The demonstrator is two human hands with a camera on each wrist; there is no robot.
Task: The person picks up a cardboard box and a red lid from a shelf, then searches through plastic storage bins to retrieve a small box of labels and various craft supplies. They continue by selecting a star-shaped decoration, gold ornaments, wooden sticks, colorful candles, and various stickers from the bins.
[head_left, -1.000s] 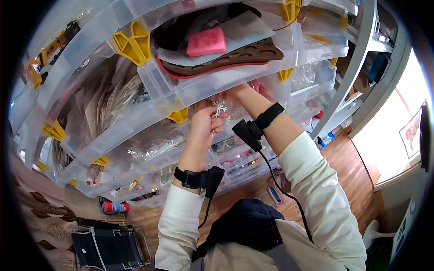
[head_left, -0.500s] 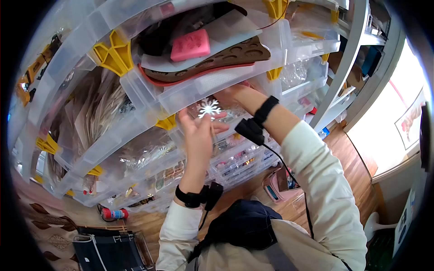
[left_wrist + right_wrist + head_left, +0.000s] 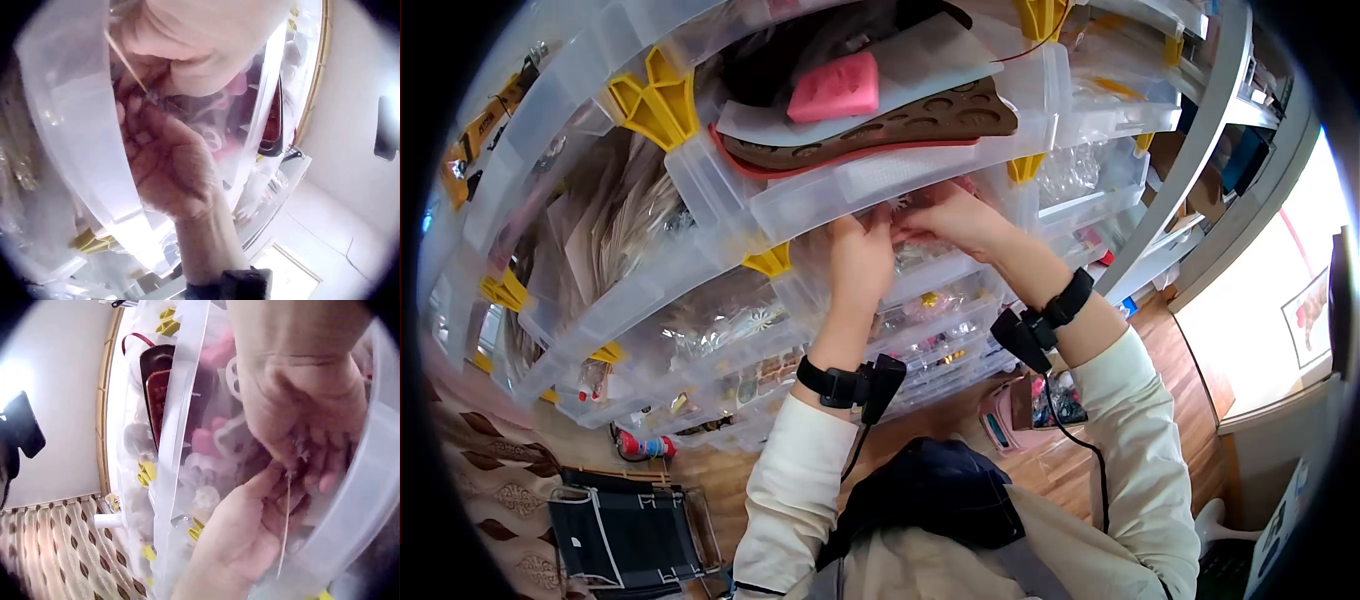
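Observation:
Both hands meet at the mouth of a clear plastic bin (image 3: 820,205). My left hand (image 3: 862,265) pinches a thin pale stick (image 3: 287,531) near one end, thumb against fingertips. Right above that pinch, a small white snowflake (image 3: 302,450) shows between the curled thumb and fingers of my right hand (image 3: 955,222). In the left wrist view, the right hand (image 3: 206,37) overhangs the left hand (image 3: 178,172), and the stick (image 3: 127,62) slants between them. Fingers cover part of the snowflake. Pink and white pieces (image 3: 209,440) lie in the bin beside the hands.
Above the hands, an upper bin holds a pink block (image 3: 835,87) and a brown mold (image 3: 880,130). Yellow clips (image 3: 655,100) join the stacked bins. Bagged items (image 3: 625,215) fill the left side. A grey shelf frame (image 3: 1160,210) stands at right; a folding chair (image 3: 635,530) is below left.
The right hand has drawn back out of the bin and come to the left hand. The snowflake, earlier displayed openly at the left fingers, is now mostly covered between both hands.

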